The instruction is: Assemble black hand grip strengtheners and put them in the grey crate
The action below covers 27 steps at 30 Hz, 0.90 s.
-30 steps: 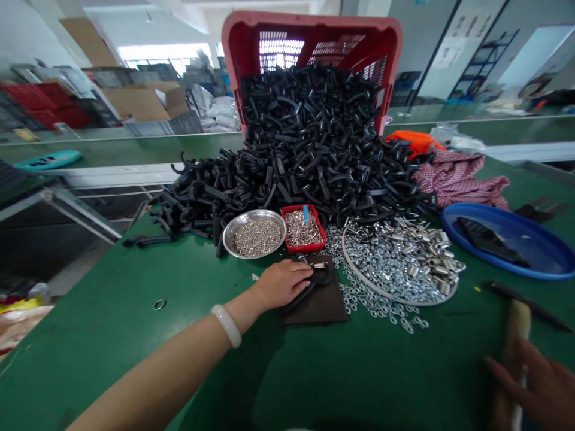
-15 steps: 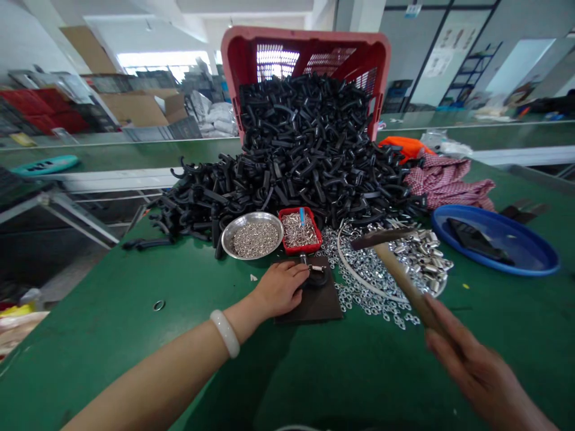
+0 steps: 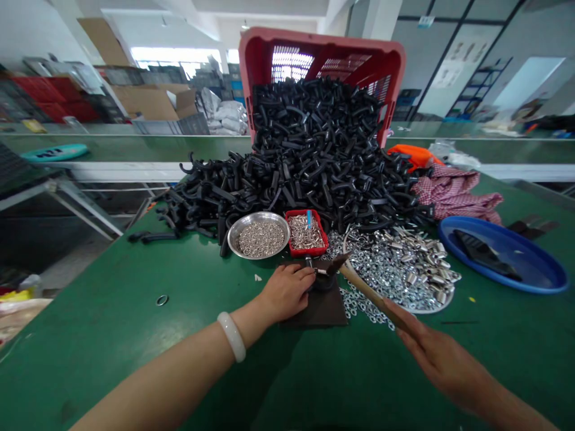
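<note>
My right hand (image 3: 424, 344) is wrapped round the wooden handle of a hammer (image 3: 368, 292). The hammer's dark head lies right beside a small metal spring (image 3: 321, 272); whether they touch I cannot tell. That spring sits at a black plastic part (image 3: 322, 284) on a dark square plate (image 3: 317, 311). My left hand (image 3: 287, 292), with a white bangle at the wrist, grips the black part from the left, its fingers partly hiding it. Just behind stand a metal bowl (image 3: 230, 244) of small metal pieces and a red tray (image 3: 324, 250) of pins.
Black plastic parts (image 3: 309, 173) spill from a tipped red crate (image 3: 323, 37) at the back. Zinc-coloured links and metal sleeves (image 3: 408, 269) are heaped on the right, near a blue tray (image 3: 545, 275) and a checked cloth (image 3: 453, 191). A ring (image 3: 162, 300) lies on the left.
The hammer has come down and to the left, from above the metal pieces to the spring on the black part. My left hand keeps its place on the part; the view has shifted slightly.
</note>
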Each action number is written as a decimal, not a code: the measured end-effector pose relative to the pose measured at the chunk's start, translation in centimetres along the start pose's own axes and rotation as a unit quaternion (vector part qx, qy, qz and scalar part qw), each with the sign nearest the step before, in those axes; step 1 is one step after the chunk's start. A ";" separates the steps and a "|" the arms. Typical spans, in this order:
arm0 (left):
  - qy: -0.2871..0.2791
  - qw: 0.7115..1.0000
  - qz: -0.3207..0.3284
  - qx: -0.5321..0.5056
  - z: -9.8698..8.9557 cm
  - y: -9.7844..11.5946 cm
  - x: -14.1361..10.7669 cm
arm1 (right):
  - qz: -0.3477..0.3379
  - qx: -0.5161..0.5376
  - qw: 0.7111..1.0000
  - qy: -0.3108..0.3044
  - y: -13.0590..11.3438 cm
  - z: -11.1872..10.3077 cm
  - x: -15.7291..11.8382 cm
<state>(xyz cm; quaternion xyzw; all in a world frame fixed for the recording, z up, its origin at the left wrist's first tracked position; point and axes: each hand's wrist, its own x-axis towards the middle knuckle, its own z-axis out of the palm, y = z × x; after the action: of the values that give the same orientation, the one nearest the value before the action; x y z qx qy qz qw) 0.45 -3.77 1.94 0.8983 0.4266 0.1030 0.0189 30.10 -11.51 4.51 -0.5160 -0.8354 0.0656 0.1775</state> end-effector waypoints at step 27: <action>0.021 0.989 -0.084 -0.117 0.8 -2.6 -1.0 | -0.045 0.036 0.998 -0.020 -1.7 0.7 2.2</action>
<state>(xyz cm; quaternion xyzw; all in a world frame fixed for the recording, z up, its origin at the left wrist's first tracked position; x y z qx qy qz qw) -1.93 -2.84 0.70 0.8484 0.4864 0.1688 0.1232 27.50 -10.35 4.82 -0.4702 -0.8579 0.0980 0.1825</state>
